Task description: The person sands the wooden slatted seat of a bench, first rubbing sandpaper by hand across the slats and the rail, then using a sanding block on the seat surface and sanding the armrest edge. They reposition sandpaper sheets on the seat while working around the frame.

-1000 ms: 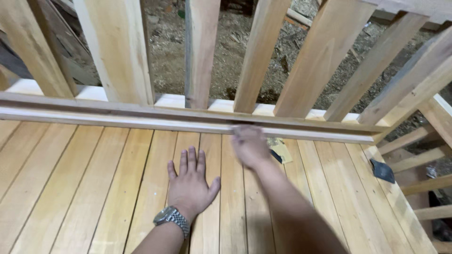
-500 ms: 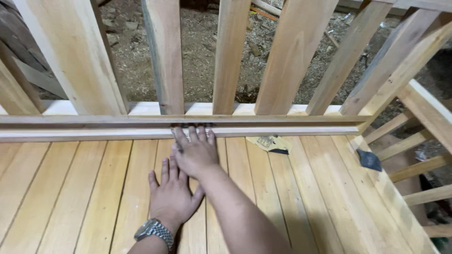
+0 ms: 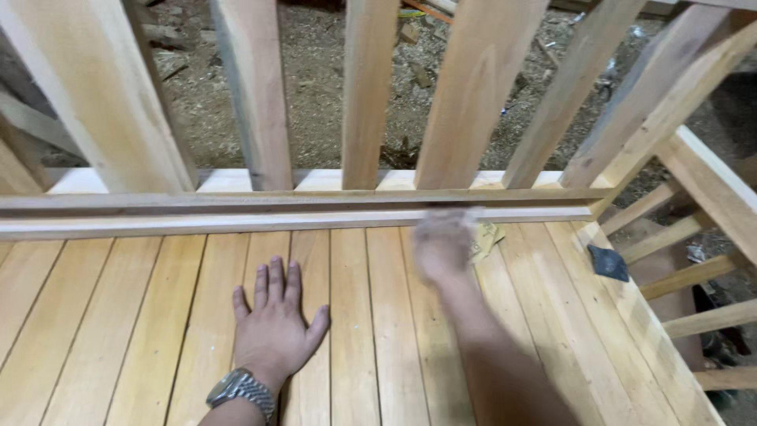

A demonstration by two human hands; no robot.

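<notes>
Fingers of my left hand lie spread and flat on the slats, grasping nothing, palm down on the pale wood. On that wrist sits a metal watch. My right hand is blurred, up near the rail that runs across the far edge of the slats. I cannot tell whether its fingers are clenched or released. Just beside it, to the right, a scrap of yellowish sandpaper shows at the foot of the rail, touching or nearly touching the hand; I cannot tell which. The two hands are well apart, the left lower and nearer to me. Farther right, a small dark pad lies on the slats near the side frame. Upright boards rise from behind the rail, and between them I see a dirt floor strewn with wood chips.
</notes>
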